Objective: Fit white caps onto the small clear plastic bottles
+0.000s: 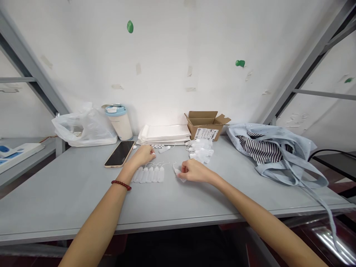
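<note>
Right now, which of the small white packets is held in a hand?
The packet pinched in the right hand, set apart right of the row lying side by side by the left hand; those all rest on the table.

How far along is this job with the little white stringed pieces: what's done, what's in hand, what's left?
Done, it seems: about five small white stringed pieces lie side by side in a row beside the left hand. In hand: the right hand pinches one more small white piece. Left: a loose heap of small clear packets in front of the open brown cardboard box.
</note>
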Demonstrator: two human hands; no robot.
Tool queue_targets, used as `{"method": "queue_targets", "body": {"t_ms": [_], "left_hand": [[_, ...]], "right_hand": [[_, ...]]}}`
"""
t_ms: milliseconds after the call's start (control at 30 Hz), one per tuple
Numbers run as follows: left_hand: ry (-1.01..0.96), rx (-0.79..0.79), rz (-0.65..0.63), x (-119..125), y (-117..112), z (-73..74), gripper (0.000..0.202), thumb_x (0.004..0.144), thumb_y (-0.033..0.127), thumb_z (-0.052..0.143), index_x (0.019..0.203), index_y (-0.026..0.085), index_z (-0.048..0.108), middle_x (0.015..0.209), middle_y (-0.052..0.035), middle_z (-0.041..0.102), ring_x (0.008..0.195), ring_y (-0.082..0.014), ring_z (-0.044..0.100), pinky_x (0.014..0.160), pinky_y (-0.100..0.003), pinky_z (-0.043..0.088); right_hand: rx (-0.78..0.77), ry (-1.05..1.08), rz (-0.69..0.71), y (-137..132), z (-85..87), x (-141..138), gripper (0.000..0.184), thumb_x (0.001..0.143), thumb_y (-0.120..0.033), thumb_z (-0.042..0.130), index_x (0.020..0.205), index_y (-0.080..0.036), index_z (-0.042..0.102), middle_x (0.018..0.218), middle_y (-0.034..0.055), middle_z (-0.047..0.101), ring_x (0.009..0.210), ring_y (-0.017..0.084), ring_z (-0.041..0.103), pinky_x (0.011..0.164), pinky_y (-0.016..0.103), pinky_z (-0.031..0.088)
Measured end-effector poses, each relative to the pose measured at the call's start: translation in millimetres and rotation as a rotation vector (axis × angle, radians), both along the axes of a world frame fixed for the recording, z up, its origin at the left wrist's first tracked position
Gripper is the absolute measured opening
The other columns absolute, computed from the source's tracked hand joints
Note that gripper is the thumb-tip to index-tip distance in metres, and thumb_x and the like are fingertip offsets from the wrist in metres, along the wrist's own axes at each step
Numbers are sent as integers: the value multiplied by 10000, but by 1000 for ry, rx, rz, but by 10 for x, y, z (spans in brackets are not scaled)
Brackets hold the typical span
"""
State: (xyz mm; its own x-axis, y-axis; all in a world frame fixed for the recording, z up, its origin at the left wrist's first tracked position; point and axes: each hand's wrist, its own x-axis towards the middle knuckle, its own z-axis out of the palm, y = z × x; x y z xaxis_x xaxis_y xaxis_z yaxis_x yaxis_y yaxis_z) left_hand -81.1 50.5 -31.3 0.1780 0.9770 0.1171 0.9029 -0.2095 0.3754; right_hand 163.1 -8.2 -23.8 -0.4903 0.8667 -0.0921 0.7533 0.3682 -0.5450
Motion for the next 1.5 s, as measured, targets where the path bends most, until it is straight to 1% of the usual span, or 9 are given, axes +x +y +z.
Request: {"method": "queue_targets", "body": {"t_ms": [167, 267, 533, 733, 867, 1000, 1167, 1333, 1500], "left_hand": [[-178, -105, -84, 150, -150, 218, 221, 698, 357, 548, 727, 163, 650, 735, -41, 678, 709, -185, 608, 611, -250, 431], [-319, -251, -121, 221, -258, 339, 287, 696, 405, 567, 812, 156, 650, 742, -40, 669, 648, -171, 585, 517, -242, 398], [-471, -447, -354, 286, -342, 402, 277, 717, 418, 591, 782, 167, 687, 706, -30, 625, 649, -145, 550, 574, -239, 421], [-586, -440, -416, 378, -396, 422, 303, 731, 449, 600, 840, 189, 711, 710, -9, 612, 630, -122, 493, 593, -242, 403], [-639, -416, -450, 419, -412, 415, 283, 723, 443, 622, 825, 196, 717, 795, -24, 637, 650, -122, 477, 597, -249, 402], [-659, -397, -450, 449, -432, 420, 314, 735, 445, 613, 926, 217, 717, 761, -10, 625, 664, -122, 474, 610, -246, 402], [-644, -371, -441, 476, -448, 428, 301, 735, 431, 608, 877, 194, 727, 752, -18, 635, 672, -128, 478, 621, -252, 410], [-600, -299, -468, 524, -451, 378, 282, 740, 395, 612, 840, 159, 732, 776, -31, 662, 634, -119, 464, 571, -239, 375], [-622, -199, -525, 615, -446, 295, 256, 737, 385, 627, 774, 156, 735, 787, -43, 677, 722, -156, 521, 646, -252, 404]], "right_hand": [[59, -71, 10, -20, -13, -3, 219, 666, -265, 605, 519, -167, 476, 508, -4, 515, 467, 95, 408, 462, 243, 225], [116, -69, -21, -28, 1, -12, 244, 688, -283, 579, 520, -172, 441, 503, -4, 487, 471, 93, 387, 468, 248, 224], [187, 234, -91, 15, -13, -15, 105, 715, -248, 523, 652, -169, 494, 567, -16, 540, 532, 100, 456, 506, 221, 295], [-41, 542, 12, -47, 68, -5, 84, 746, -232, 493, 710, -163, 525, 630, -3, 603, 557, 114, 540, 554, 233, 395], [-157, 618, 32, -62, 102, 5, 176, 788, -282, 471, 692, -155, 546, 641, 2, 591, 543, 99, 516, 536, 227, 386], [-172, 668, 23, -32, 91, 21, 260, 808, -354, 470, 646, -157, 523, 603, -14, 531, 513, 83, 450, 523, 228, 357], [-208, 744, -2, -13, 101, 13, 274, 796, -351, 465, 599, -161, 472, 550, -36, 414, 491, 75, 379, 483, 226, 312], [-305, 766, -65, -12, 123, -2, 220, 776, -323, 455, 654, -151, 516, 525, -62, 291, 445, 63, 266, 427, 217, 245], [-490, 802, -149, 26, 114, 54, 210, 741, -285, 432, 651, -135, 550, 501, -76, 199, 428, 56, 168, 402, 210, 186]]}}
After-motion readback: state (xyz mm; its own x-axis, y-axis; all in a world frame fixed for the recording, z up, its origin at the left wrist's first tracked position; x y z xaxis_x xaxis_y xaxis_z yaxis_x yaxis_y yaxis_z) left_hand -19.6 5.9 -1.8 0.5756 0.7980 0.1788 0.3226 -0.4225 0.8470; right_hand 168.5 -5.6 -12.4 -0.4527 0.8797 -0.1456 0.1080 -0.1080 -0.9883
